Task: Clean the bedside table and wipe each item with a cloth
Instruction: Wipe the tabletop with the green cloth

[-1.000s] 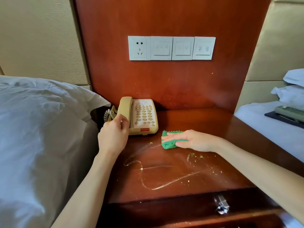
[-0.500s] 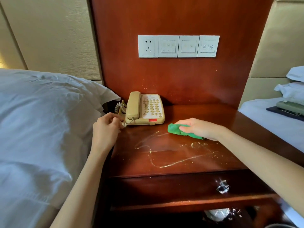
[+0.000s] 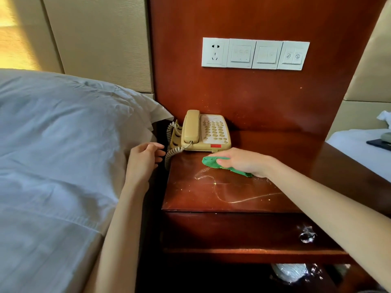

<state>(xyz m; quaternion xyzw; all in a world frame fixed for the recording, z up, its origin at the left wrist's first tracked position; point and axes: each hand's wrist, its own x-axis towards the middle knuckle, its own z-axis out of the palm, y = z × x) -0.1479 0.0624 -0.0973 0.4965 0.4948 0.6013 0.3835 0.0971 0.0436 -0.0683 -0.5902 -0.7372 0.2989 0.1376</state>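
Note:
A beige telephone stands at the back left of the dark wooden bedside table, its coiled cord hanging over the left edge. My right hand grips a green cloth and presses it on the tabletop just in front of the phone. My left hand hovers left of the table beside the cord, fingers loosely spread and holding nothing. Pale streaks and specks of dust mark the tabletop in front of the cloth.
A white pillow and bedding lie close against the table's left side. A socket and switch panel sits on the wooden back panel. A drawer with a shiny knob is below. Another bed is at the right.
My left hand has let go of the phone and drawn back left off the table. My right hand has slid the cloth a little across the tabletop. The view has pulled back.

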